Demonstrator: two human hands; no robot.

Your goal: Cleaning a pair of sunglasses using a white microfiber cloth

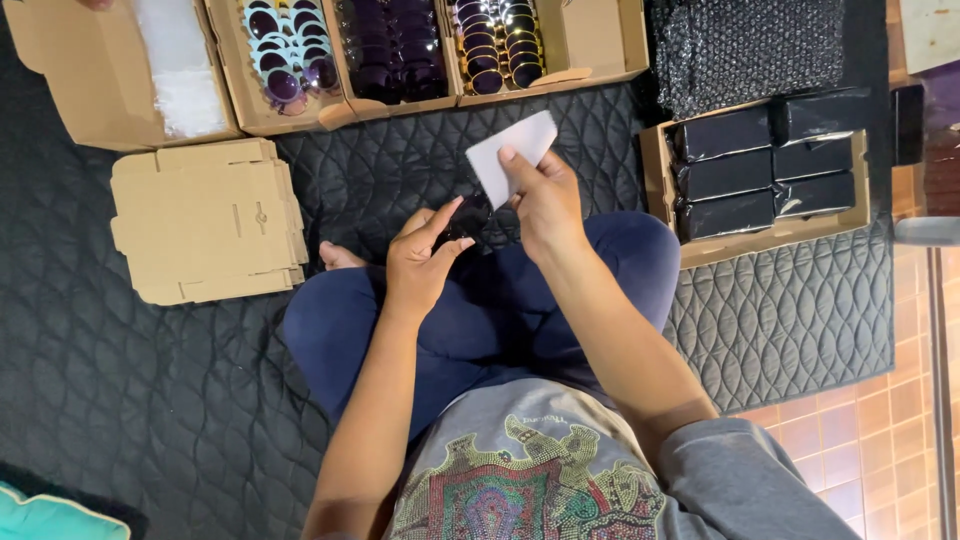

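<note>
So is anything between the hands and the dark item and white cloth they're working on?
No. The left hand already grips the dark item, and the right hand pinches the white cloth right above it; nothing visible sits between them.

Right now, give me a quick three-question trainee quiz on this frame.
1. True or false: the right hand holds a white cloth.
2. What lies by the left knee? A) flat cardboard stack B) sunglasses C) bubble wrap
3. What dark thing does the left hand pinch?

Key: 1 true. 2 A. 3 A dark pair of sunglasses, partly hidden.
</note>
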